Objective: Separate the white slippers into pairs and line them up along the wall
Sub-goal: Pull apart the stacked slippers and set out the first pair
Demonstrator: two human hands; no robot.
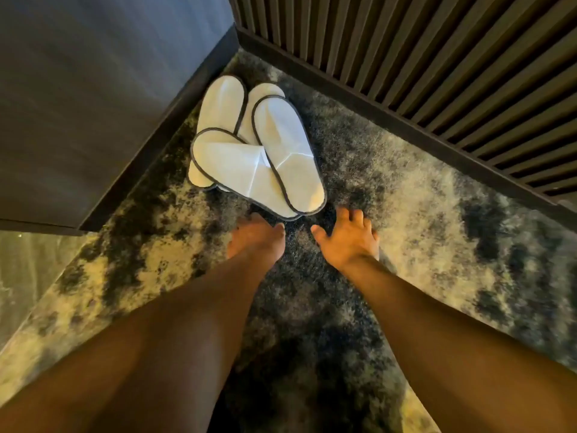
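1. White fabric slippers with dark piped edges (259, 151): a heap of four on the floor, in the corner where two walls meet. Not separated; they overlap and cross one another.
2. Top slipper (285, 151): sole up, lying lengthwise, its near end closest to the hands. Creases show on the white sole.
3. Second slipper (231, 160): sole up, laid at an angle under the top one, crossing it near the middle.
4. Third slipper (223, 104): beneath the others, its far end pointing into the corner, close beside the dark skirting board.
5. Fourth slipper (265, 90): mostly covered; only a rounded far end shows.
6. Mottled dark grey and cream shag carpet (421, 198): bears the heap and fills the floor area.
7. Plain grey wall with dark skirting (93, 104): on the left of the heap.
8. Dark vertically slatted wooden panel (437, 57): on the right, meeting the grey wall at the corner.
9. Left hand (256, 237): bare, empty, fingers loosely curled, just short of the heap's near edge; whether it touches cannot be told.
10. Right hand (346, 237): bare, empty, fingers spread apart, over the carpet just beside the heap, clear of it.
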